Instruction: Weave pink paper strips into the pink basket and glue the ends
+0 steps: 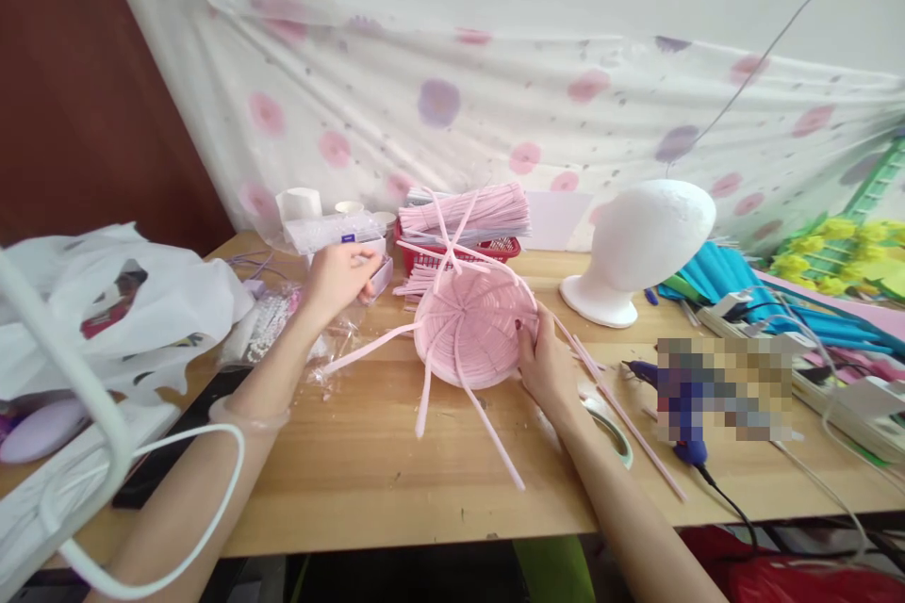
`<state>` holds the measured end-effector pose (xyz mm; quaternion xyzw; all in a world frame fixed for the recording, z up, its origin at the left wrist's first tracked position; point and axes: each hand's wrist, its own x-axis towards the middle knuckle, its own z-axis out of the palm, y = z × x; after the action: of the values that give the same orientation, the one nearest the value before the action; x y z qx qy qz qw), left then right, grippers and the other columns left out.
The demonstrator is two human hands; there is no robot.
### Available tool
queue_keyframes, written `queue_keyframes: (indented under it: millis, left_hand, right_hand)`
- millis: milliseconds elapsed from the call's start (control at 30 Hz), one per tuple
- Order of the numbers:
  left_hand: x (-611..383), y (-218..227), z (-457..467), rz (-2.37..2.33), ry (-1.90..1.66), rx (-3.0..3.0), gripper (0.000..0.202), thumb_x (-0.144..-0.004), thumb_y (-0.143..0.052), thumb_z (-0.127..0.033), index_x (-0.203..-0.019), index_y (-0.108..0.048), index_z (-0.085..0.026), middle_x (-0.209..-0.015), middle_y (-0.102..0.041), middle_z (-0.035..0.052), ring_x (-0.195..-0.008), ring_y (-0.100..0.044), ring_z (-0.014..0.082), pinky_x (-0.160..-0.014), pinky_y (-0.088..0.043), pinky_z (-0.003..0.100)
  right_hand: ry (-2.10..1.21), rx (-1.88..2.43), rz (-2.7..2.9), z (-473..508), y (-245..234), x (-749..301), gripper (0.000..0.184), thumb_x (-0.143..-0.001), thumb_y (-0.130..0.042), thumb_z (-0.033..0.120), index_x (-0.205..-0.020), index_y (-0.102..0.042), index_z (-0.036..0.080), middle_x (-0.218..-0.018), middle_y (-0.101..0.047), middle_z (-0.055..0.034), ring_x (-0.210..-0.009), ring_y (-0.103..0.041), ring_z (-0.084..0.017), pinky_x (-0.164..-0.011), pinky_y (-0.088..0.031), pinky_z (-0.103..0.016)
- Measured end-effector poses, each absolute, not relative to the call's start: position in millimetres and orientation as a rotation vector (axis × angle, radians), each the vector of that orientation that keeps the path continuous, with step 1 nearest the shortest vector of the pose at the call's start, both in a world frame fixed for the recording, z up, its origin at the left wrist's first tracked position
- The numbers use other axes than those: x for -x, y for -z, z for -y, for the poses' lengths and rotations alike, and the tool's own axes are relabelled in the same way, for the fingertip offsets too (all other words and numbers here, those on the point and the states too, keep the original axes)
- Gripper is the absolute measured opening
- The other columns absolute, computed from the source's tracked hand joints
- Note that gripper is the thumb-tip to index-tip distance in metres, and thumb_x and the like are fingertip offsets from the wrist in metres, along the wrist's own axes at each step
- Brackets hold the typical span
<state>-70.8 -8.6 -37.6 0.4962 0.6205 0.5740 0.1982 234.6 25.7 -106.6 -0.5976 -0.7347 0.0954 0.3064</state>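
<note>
A shallow round bowl shape woven from pink pipe cleaners sits tilted above the wooden table, its hollow towards me. Several fuzzy stems stick out from its rim, and two cross at the top. My right hand grips the rim on the right side, thumb inside the hollow and the other fingers behind. To the left of the weaving, my left hand is raised apart from it, fingers loosely bent with a gap at the tips. I see nothing held in that hand.
Behind stands a red basket piled with pink stems. A white foam head is at the back right. A blue glue gun, a tape roll and a power strip lie right. White plastic bags and a white tubular frame are left.
</note>
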Motion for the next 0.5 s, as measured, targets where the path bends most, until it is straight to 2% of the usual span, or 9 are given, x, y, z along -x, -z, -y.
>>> queue_keyframes:
  millis: [67, 133, 200, 267, 333, 400, 467, 500]
  left_hand:
    - [62, 30, -6, -1.682, -1.652, -1.441, 0.02, -0.071, -0.067, -0.023, -0.088, -0.074, -0.014, -0.049, -0.063, -0.0013, -0.043, -0.057, 0.0151, -0.052, -0.045, 0.024]
    - [50, 22, -21, -1.573, -1.689, -1.512, 0.027, -0.074, -0.066, -0.021, -0.099, -0.073, -0.014, -0.07, -0.073, 0.0019, -0.066, -0.068, 0.0159, -0.07, -0.051, 0.024]
    - [36, 16, -36, -1.466, -1.676, -1.594, 0.025, -0.077, -0.065, -0.022, -0.099, -0.074, -0.015, -0.099, -0.076, 0.0057, -0.096, -0.069, 0.0181, -0.089, -0.05, 0.026]
    - [22, 12, -47, -1.416, -1.621, -1.654, 0.02, -0.079, -0.064, -0.021, -0.093, -0.076, -0.016, -0.104, -0.076, 0.0069, -0.105, -0.067, 0.0223, -0.098, -0.047, 0.034]
    - [11, 10, -53, -1.486, -1.603, -1.699, 0.013, -0.075, -0.067, -0.016, -0.084, -0.077, -0.016, -0.102, -0.076, 0.0086, -0.117, -0.061, 0.0298, -0.11, -0.036, 0.047]
    - [6, 8, -55, -1.639, -1.629, -1.803, 0.013, -0.072, -0.071, -0.014, -0.083, -0.077, -0.017, -0.105, -0.074, 0.0092, -0.131, -0.049, 0.0359, -0.117, -0.012, 0.061]
    - [12, 5, -55, -1.762, -1.734, -1.864, 0.016, -0.076, -0.071, -0.018, -0.091, -0.075, -0.018, -0.114, -0.072, 0.0082, -0.137, -0.042, 0.0365, -0.115, 0.006, 0.064]
    - [19, 3, -55, -1.75, -1.813, -1.859, 0.018, -0.08, -0.068, -0.021, -0.098, -0.073, -0.018, -0.119, -0.069, 0.0076, -0.136, -0.042, 0.0352, -0.115, 0.008, 0.064]
  right_hand:
    - [-0.252, 1.572, 1.916, -25, 107, -235, 0.055, -0.096, -0.034, 0.036, -0.145, -0.035, 0.011, -0.08, -0.069, -0.0111, -0.073, -0.064, -0.029, -0.064, -0.039, -0.032]
    - [-0.262, 1.536, 1.872, -26, 109, -236, 0.059, -0.095, -0.037, 0.04, -0.146, -0.033, 0.01, -0.082, -0.07, -0.0104, -0.073, -0.063, -0.029, -0.064, -0.04, -0.032]
    - [-0.274, 1.481, 1.832, -26, 111, -237, 0.064, -0.094, -0.04, 0.044, -0.147, -0.031, 0.009, -0.078, -0.069, -0.0074, -0.068, -0.061, -0.026, -0.064, -0.041, -0.032]
    - [-0.28, 1.437, 1.802, -26, 113, -238, 0.066, -0.093, -0.042, 0.047, -0.146, -0.031, 0.009, -0.074, -0.067, -0.0042, -0.064, -0.058, -0.023, -0.064, -0.042, -0.032]
    - [-0.281, 1.43, 1.775, -26, 114, -239, 0.066, -0.093, -0.044, 0.047, -0.145, -0.033, 0.009, -0.07, -0.064, -0.0013, -0.061, -0.056, -0.021, -0.063, -0.042, -0.031]
    - [-0.271, 1.444, 1.757, -26, 115, -240, 0.063, -0.093, -0.046, 0.046, -0.143, -0.036, 0.009, -0.066, -0.06, 0.0014, -0.058, -0.054, -0.019, -0.061, -0.041, -0.03]
    - [-0.263, 1.44, 1.746, -27, 115, -241, 0.06, -0.093, -0.046, 0.044, -0.141, -0.038, 0.009, -0.062, -0.054, 0.0041, -0.055, -0.051, -0.018, -0.059, -0.04, -0.029]
    - [-0.267, 1.427, 1.741, -28, 116, -241, 0.059, -0.094, -0.046, 0.044, -0.141, -0.039, 0.009, -0.062, -0.053, 0.0047, -0.054, -0.05, -0.017, -0.058, -0.039, -0.028]
